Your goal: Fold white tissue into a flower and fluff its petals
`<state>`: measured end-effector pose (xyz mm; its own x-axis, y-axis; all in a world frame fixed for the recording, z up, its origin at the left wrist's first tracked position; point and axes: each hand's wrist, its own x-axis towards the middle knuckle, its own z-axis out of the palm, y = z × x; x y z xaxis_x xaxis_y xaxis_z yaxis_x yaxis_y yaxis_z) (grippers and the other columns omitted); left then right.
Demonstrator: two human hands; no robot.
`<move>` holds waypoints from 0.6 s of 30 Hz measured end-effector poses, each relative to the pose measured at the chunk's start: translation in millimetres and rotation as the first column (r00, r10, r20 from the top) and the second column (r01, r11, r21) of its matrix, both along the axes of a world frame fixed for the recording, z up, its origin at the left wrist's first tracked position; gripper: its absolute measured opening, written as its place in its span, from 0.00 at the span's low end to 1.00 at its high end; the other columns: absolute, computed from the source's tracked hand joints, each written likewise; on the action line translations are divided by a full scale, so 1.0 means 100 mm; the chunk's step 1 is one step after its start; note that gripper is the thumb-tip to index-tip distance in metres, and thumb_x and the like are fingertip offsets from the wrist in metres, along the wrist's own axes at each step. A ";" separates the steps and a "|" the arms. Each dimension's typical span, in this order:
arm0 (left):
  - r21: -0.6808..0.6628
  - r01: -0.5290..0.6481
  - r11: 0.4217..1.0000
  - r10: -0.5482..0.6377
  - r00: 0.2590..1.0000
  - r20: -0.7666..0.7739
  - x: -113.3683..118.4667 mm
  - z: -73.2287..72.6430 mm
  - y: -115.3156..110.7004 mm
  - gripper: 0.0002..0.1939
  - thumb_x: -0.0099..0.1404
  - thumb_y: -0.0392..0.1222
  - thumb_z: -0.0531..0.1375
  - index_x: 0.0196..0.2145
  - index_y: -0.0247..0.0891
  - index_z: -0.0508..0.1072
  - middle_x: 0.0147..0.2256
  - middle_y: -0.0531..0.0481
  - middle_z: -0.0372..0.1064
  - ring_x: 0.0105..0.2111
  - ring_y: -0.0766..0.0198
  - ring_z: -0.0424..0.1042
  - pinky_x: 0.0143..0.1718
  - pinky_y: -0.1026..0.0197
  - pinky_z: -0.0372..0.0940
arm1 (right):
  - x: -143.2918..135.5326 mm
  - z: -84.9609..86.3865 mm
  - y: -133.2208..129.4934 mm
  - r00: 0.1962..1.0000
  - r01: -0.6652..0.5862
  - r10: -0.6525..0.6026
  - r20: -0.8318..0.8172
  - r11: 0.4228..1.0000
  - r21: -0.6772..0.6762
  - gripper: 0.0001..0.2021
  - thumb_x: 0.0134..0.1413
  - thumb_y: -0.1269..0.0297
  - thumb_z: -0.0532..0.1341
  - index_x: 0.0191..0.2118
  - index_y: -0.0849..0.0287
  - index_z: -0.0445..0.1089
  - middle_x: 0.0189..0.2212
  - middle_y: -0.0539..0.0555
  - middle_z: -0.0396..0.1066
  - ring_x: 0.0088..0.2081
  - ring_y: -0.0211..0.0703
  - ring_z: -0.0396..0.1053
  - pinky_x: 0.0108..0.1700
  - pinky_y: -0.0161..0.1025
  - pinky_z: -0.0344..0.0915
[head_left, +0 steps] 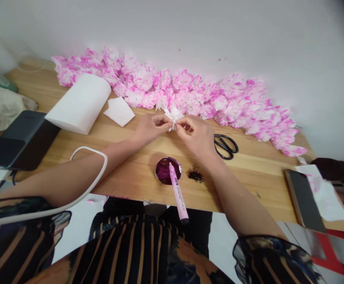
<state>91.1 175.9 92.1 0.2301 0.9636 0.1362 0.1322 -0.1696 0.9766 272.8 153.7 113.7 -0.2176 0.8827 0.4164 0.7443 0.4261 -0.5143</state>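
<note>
Between my fingertips is a small white paper flower (174, 114), gathered at its base. My left hand (153, 127) pinches it from the left, and my right hand (196, 135) pinches it from the right. Below them sits a small round dish (161, 173) of dark purple liquid. A pink marker (177, 193) leans in the dish with its tip down and its dark end toward me. A little heap of thin black ties (195, 173) lies to the right of the dish. Black-handled scissors (225, 146) rest beside my right hand, partly hidden by it.
Pink-and-white paper flowers (195, 92) line the wall side of the wooden table (130, 177). At left are a stack of white paper (80, 102), a few loose sheets (119, 112), a dark device (21, 138) and a white cable (102, 169) crossing my left arm. A phone (304, 199) lies at right.
</note>
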 end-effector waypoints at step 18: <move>-0.069 0.001 0.998 0.004 0.998 0.069 -0.02 0.03 0.02 0.08 0.59 0.42 0.64 0.29 0.34 0.75 0.30 0.50 0.75 0.31 0.67 0.69 0.37 0.64 0.62 | 0.15 -0.04 0.18 0.943 -0.054 -0.028 -0.330 0.971 -0.234 0.11 0.53 0.58 0.63 0.37 0.58 0.78 0.31 0.50 0.78 0.30 0.38 0.68 0.35 0.38 0.62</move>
<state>89.4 178.3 95.0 0.2210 0.9716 0.0850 0.0647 -0.1016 0.9927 288.0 171.6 109.9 -0.1163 0.9621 0.2465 0.5110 0.2708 -0.8158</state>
